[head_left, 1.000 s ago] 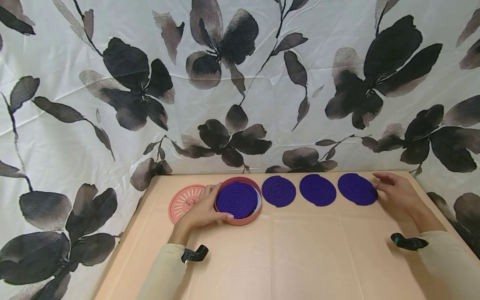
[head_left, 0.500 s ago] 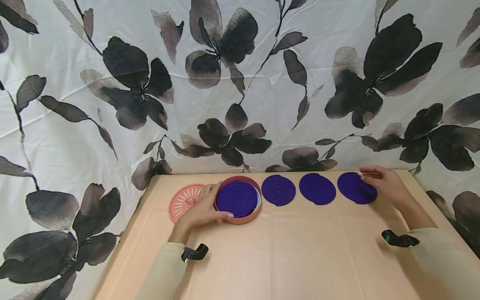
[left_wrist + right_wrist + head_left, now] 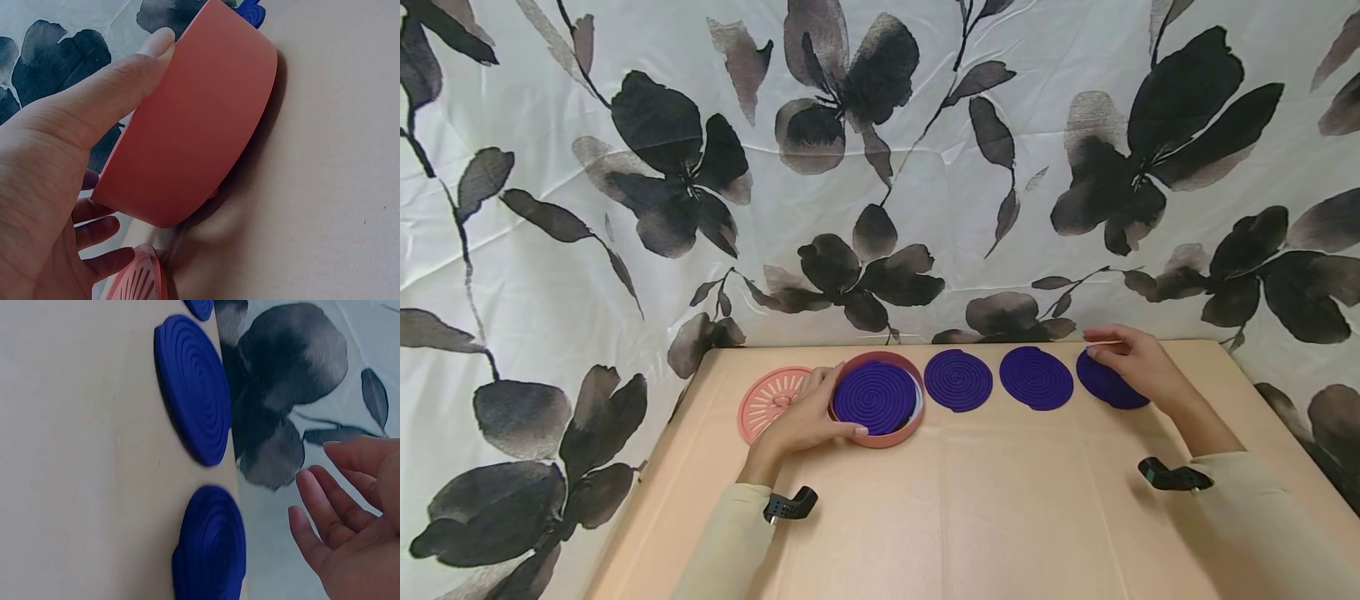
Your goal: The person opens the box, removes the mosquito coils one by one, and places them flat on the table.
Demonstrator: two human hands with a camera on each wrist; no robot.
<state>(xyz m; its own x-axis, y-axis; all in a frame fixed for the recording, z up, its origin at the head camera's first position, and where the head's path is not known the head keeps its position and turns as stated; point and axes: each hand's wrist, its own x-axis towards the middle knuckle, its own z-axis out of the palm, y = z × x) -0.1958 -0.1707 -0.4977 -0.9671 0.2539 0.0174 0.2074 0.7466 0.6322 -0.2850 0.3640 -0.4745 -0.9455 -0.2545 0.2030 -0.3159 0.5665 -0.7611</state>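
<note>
A round coral holder (image 3: pixel 891 439) stands on the table with a blue spiral coaster (image 3: pixel 880 398) at its top. My left hand (image 3: pixel 805 417) grips the holder's left side, and the left wrist view shows the thumb against its wall (image 3: pixel 200 106). Three more blue coasters lie in a row to the right: one beside the holder (image 3: pixel 958 381), a middle one (image 3: pixel 1037 379) and a far-right one (image 3: pixel 1105 385). Over that last coaster hovers my right hand (image 3: pixel 1135 362), partly covering it. Its fingers are loosely bent and hold nothing in the right wrist view.
A coral slotted disc (image 3: pixel 767 404) lies left of the holder, partly behind my left hand. The pale table (image 3: pixel 1000 508) ends at the back against a white cloth (image 3: pixel 985 208) with dark flowers. Black bands (image 3: pixel 790 505) circle both wrists.
My right hand has moved left from the right edge of the far-right coaster to above it, covering more of it. The left hand and the holder stay in place.
</note>
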